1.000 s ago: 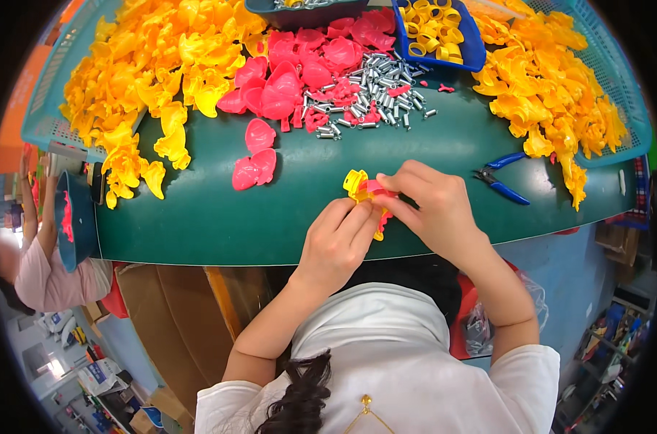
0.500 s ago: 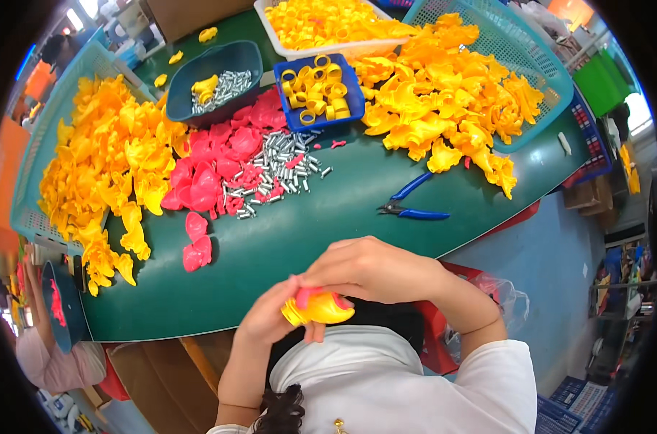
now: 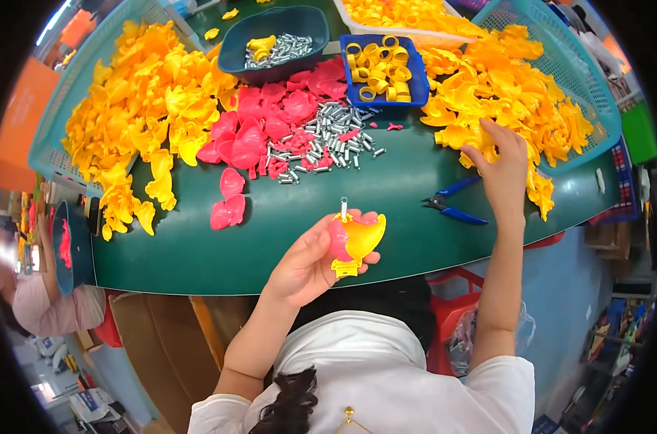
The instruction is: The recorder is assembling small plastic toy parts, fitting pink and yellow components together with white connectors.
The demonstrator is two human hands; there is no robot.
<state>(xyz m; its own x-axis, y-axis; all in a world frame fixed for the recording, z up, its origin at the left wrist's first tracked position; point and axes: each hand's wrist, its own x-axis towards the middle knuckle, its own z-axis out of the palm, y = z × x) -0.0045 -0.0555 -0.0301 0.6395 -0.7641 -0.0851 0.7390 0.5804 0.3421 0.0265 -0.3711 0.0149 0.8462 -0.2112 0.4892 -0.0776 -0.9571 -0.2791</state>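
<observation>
Yellow-and-pink curved plastic shell [image 3: 366,237] is lying pinched in my left hand [image 3: 306,266] while my right hand [image 3: 506,170], thumb and fingers spread, is hanging over heaped wavy yellow plastic pieces [image 3: 508,88].

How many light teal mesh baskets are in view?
2: the left basket, at the left of the table, and the right basket, beyond the right hand. Others may be hidden.

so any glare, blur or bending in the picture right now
In the head view, the table's near edge bows from the fisheye lens, and the corners go black; same view, a soft sheen lies on the green table top and bright spots show along the left rim; same view, the left hand and its yellow and pink piece look fairly sharp.
</observation>
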